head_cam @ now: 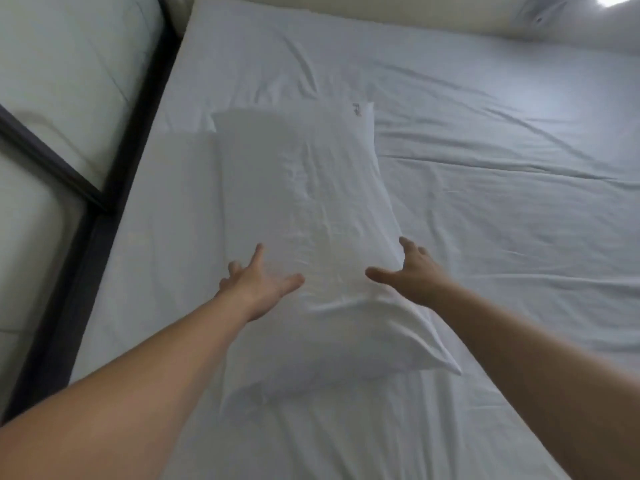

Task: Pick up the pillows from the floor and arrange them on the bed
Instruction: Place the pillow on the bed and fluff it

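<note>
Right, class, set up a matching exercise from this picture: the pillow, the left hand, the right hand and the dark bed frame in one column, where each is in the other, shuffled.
Things:
1. pillow
2. left hand
3. right hand
4. dark bed frame

Places:
A. along the mattress's left edge
B. open, by the pillow's right side
C. lying on the white sheet, mid-bed
D. open, over the pillow's left part

Pairs: 1-C, 2-D, 3-B, 4-A

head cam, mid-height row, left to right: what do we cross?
Pale padded panel → dark bed frame edge → white sheeted mattress → white rectangular pillow with left hand then right hand open over it → wrinkled white sheet.
</note>
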### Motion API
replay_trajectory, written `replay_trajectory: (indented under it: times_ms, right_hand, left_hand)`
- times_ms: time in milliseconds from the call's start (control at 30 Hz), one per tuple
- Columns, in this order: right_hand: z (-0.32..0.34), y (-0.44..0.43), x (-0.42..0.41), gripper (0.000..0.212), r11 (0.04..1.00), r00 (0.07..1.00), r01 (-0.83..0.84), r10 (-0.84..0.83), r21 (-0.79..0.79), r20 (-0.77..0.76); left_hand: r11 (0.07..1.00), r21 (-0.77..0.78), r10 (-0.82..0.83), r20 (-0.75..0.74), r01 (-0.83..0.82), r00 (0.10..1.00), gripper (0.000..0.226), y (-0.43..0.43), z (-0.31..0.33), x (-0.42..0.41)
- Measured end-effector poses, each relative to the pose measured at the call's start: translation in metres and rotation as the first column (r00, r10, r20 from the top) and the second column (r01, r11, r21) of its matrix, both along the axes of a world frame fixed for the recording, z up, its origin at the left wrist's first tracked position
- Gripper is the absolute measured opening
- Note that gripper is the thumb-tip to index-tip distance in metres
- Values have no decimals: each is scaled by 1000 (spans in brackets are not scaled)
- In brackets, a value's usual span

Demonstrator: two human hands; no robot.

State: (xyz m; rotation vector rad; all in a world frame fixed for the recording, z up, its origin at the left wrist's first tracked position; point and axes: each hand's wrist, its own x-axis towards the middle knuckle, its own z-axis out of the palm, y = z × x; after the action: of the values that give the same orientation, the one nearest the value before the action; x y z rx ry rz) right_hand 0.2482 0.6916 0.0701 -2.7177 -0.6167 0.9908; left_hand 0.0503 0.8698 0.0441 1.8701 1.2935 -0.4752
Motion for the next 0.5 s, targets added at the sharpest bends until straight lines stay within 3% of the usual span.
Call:
replay_trajectory:
  times_ms: [67, 167, 333, 500]
  right_hand:
    - [-33, 23, 1, 113, 999, 1000, 15, -14, 36, -15]
    - [-99, 47, -8, 117, 999, 1000, -23, 24, 23, -16]
    - [-165, 57, -7, 121, 1000, 979, 12, -10, -9, 204]
    - [-157, 46, -23, 96, 997, 942, 74, -72, 9, 328]
  left_hand:
    - [997, 11, -82, 50, 81, 995, 124, 2, -32, 16]
    - [981, 36, -194, 37, 192, 980, 123, 2, -89, 30]
    - [957, 192, -219, -14, 218, 976, 115, -1, -147, 47]
    - [904, 385, -207, 20, 184, 978, 87, -15, -131, 40]
